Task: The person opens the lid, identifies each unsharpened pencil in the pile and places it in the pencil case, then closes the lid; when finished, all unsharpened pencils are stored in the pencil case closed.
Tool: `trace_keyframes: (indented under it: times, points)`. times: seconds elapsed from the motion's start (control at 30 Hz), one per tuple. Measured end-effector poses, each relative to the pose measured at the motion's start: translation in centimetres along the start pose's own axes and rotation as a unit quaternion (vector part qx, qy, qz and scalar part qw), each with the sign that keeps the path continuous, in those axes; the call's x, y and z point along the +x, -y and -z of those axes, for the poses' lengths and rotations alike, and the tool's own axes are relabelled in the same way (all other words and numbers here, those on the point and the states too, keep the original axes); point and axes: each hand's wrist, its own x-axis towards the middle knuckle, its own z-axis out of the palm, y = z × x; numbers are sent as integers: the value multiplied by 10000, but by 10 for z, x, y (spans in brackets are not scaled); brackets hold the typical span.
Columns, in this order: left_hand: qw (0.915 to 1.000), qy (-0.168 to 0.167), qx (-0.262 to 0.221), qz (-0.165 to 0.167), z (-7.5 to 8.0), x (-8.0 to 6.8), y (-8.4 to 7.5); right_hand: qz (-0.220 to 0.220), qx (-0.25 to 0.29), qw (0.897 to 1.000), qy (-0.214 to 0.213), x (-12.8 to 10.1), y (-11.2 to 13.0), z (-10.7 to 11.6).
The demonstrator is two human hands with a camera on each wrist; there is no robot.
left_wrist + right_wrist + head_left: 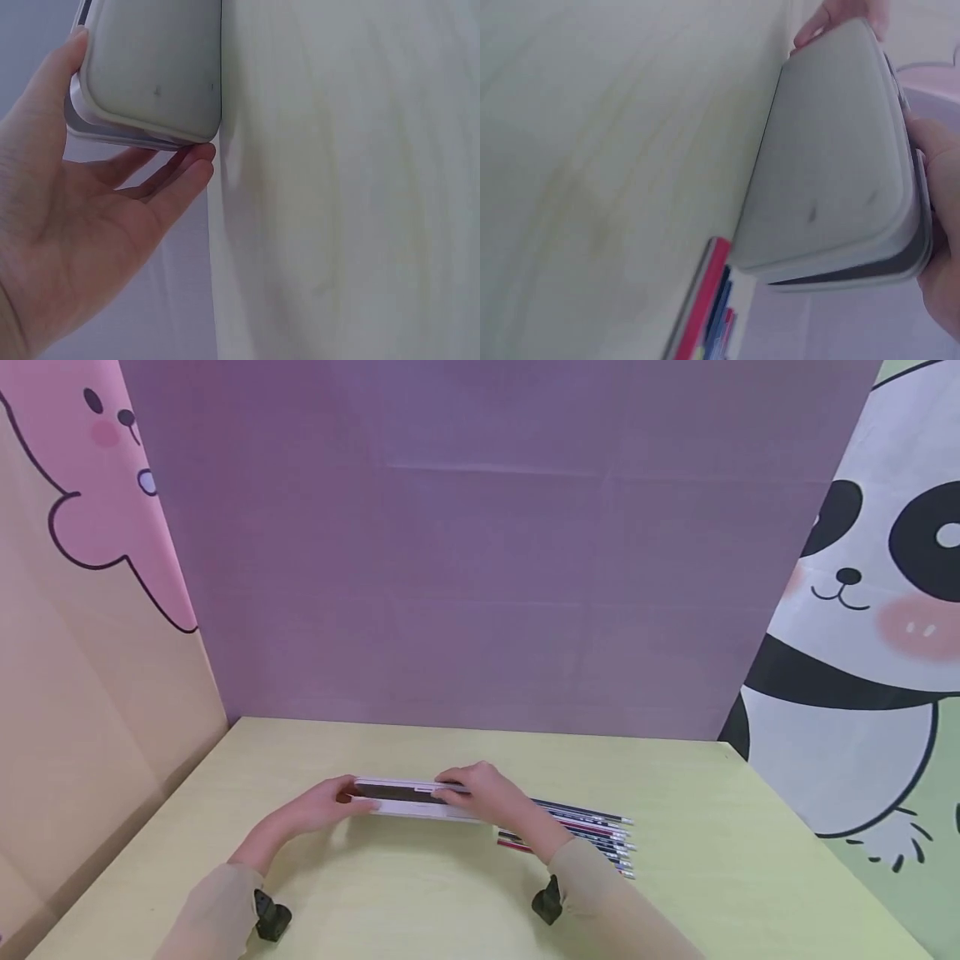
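A pale hard-shell pencil case (427, 811) stands on its long edge on the table, its two halves slightly apart with a dark gap between them. My left hand (324, 803) grips its left end; in the left wrist view the thumb is on the case's edge and the fingers lie at its end. At the right end my right hand (489, 792) holds the case, its thumb at the gap in the right wrist view. The case's inside is mostly hidden. Several pencils (592, 831), dark and red, lie in a row under and beside my right forearm.
The pale wooden table (405, 902) ends at a purple backdrop (480, 568). Printed cartoon panels stand on both sides, with a panda (862, 635) at right. A red pencil (705, 300) lies close to the case's right end in the right wrist view.
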Motion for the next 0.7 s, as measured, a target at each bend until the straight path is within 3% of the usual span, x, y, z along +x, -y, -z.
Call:
trace_keyframes:
  times: [0.13,0.33,0.53,0.7]
  points:
    - [9999,18,-141,75,-1,-2,0,-349,705,9967,-177,-2,-5,0]
    - [9996,82,-127,222,-3,-5,-4,-177,1268,9889,-752,-3,-9,1]
    - [9999,31,-37,97,-4,-6,-4,297,822,9849,-1495,-2,-16,3]
    - [10000,44,19,65,-4,-7,-2,373,73,9841,-1733,-4,-18,8]
